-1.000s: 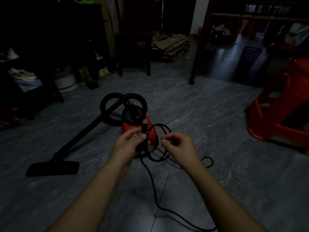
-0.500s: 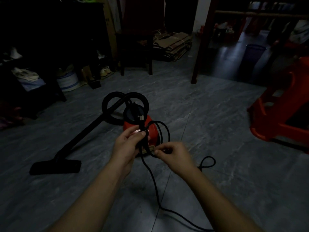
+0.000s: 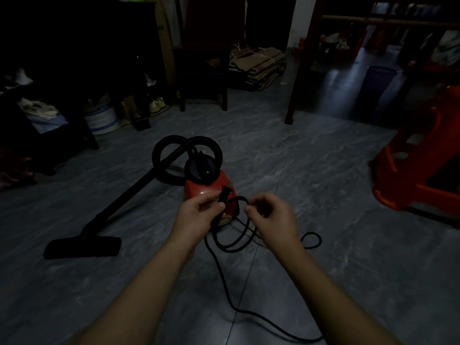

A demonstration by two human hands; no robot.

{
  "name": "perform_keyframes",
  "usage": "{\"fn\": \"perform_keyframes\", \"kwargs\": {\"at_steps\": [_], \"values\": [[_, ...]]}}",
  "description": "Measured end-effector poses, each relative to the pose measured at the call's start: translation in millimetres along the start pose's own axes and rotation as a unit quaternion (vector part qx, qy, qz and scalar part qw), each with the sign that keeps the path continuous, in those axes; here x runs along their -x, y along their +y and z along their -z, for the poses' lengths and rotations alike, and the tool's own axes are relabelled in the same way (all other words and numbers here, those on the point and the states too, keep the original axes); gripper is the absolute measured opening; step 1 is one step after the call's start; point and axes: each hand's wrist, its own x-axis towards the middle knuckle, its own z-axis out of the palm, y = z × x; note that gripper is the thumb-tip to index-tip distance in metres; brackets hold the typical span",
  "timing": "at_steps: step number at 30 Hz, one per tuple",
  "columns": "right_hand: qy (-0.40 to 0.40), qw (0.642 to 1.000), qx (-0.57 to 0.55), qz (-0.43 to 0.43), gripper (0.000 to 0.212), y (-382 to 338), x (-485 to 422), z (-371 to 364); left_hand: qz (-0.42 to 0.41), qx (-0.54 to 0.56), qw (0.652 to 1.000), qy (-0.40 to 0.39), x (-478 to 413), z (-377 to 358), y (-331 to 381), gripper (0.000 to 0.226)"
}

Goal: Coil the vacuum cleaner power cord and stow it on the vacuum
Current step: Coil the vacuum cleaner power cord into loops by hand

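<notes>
A small red vacuum cleaner (image 3: 199, 189) with a black lid sits on the grey floor, its black hose coiled behind it and its wand ending in a floor nozzle (image 3: 82, 246). The black power cord (image 3: 231, 247) hangs in loops between my hands. My left hand (image 3: 196, 216) pinches the loops just below the black plug (image 3: 225, 192), in front of the vacuum. My right hand (image 3: 271, 215) grips the cord at the top of a loop, close to the left hand. The rest of the cord trails over the floor toward me and to the right.
A red plastic stool (image 3: 420, 180) stands at the right. A dark wooden chair (image 3: 202, 70) and flattened cardboard (image 3: 258, 64) are behind the vacuum. A white bucket (image 3: 100, 119) and dark furniture line the left. A table leg (image 3: 297, 78) stands at the back right.
My right hand has lifted a length of cord up to the left hand, adding a loop. The loops now hang lower between the hands, and the plug stands above my left fingers.
</notes>
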Motion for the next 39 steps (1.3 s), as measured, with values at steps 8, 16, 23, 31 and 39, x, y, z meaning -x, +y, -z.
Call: {"fn": "perform_keyframes", "kwargs": {"at_steps": [8,16,23,31,39], "values": [[-0.069,0.994,0.064,0.058,0.032,-4.0,1.7,0.3,-0.021,-0.108,0.992,-0.066,7.0,-3.7,2.9,0.030],[-0.098,0.993,0.065,0.021,0.041,-1.8,-2.1,8.0,-0.002,-0.142,0.984,-0.110,8.1,-1.6,6.6,0.027],[-0.110,0.992,-0.039,-0.039,0.034,-2.8,-0.8,8.4,0.000,-0.108,0.989,-0.105,9.4,-4.8,6.3,0.017],[-0.059,0.996,-0.058,-0.018,0.024,-12.6,1.2,6.8,-0.027,-0.099,0.991,-0.087,11.7,-5.3,11.0,0.021],[-0.029,0.995,-0.098,-0.018,0.020,-10.0,-2.5,8.4,-0.052,-0.119,0.989,-0.076,11.6,-7.0,7.6,0.034]]}}
